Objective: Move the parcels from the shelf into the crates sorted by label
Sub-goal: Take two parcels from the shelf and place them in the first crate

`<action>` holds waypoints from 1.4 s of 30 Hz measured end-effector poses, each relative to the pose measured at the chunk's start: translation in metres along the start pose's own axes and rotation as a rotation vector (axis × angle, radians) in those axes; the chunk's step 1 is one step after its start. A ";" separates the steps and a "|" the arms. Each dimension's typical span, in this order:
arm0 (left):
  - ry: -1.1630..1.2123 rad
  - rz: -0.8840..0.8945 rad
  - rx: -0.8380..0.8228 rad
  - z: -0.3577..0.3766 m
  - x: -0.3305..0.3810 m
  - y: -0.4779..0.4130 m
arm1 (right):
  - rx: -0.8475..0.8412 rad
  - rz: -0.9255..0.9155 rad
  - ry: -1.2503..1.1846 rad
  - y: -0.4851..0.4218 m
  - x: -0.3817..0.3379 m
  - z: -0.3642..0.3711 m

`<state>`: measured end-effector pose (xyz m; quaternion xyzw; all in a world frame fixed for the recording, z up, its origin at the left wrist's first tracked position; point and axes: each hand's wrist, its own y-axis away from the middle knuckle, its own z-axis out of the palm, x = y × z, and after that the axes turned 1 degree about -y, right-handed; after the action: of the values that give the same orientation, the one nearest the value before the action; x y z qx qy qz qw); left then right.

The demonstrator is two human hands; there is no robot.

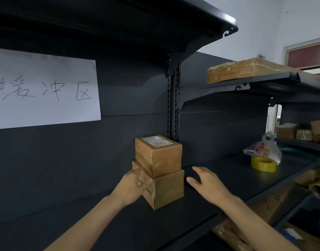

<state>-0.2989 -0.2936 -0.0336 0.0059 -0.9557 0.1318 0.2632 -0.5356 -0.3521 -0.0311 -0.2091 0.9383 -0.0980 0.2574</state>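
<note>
Two cardboard parcels stand stacked at the middle of the dark shelf [228, 178]: the upper parcel [161, 156], label facing up, sits on the lower parcel [166, 189]. The left hand [131, 187] grips the lower parcel at its left face, fingers bent onto the cardboard and index finger extended. The right hand [208, 185] hovers just right of the lower parcel, fingers apart and relaxed, touching nothing.

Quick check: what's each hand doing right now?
Left hand: fingers curled on the left side of the lower parcel.
Right hand: open, fingers spread, holding nothing, right of that parcel.
</note>
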 end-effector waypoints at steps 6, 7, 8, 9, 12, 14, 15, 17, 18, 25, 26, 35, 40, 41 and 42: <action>0.266 -0.131 0.112 -0.014 0.021 -0.038 | 0.023 0.033 -0.243 -0.065 -0.008 -0.019; 0.282 -0.146 0.121 -0.015 0.024 -0.044 | 0.011 0.037 -0.260 -0.075 -0.009 -0.021; 0.306 -0.170 0.129 -0.015 0.024 -0.050 | -0.005 0.042 -0.276 -0.084 -0.010 -0.022; 0.341 -0.198 0.128 -0.015 0.024 -0.057 | -0.025 0.047 -0.293 -0.092 -0.010 -0.023; 0.489 -0.266 0.089 -0.013 0.023 -0.074 | -0.142 0.061 -0.422 -0.112 -0.010 -0.021; 0.584 -0.314 0.070 -0.008 0.025 -0.081 | -0.225 0.074 -0.559 -0.116 -0.012 -0.015; 0.631 -0.331 0.068 -0.006 0.027 -0.082 | -0.215 0.071 -0.601 -0.117 -0.014 -0.011; 0.737 -0.359 0.087 -0.002 0.030 -0.080 | -0.072 0.021 -0.577 -0.115 -0.017 -0.001; 0.790 -0.352 0.116 0.000 0.029 -0.077 | 0.004 -0.008 -0.572 -0.110 -0.018 0.003; 0.810 -0.159 0.317 -0.008 -0.004 -0.019 | 0.031 -0.238 -0.584 -0.079 -0.040 0.052; 0.789 -0.152 0.331 -0.010 -0.011 -0.011 | 0.021 -0.275 -0.586 -0.077 -0.048 0.058; 0.517 -0.269 0.390 -0.026 -0.071 0.058 | -0.191 -0.412 -0.493 -0.057 -0.109 0.115; 0.307 -0.402 0.386 -0.022 -0.097 0.086 | -0.320 -0.406 -0.469 -0.040 -0.125 0.152; 0.265 -0.416 0.385 -0.020 -0.101 0.090 | -0.341 -0.399 -0.464 -0.037 -0.127 0.160; 0.218 -0.426 0.388 -0.018 -0.104 0.092 | -0.352 -0.389 -0.459 -0.035 -0.129 0.166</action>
<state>-0.2072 -0.2061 -0.0941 0.2419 -0.8561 0.2536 0.3798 -0.3366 -0.3389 -0.1046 -0.4419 0.8009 0.0677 0.3984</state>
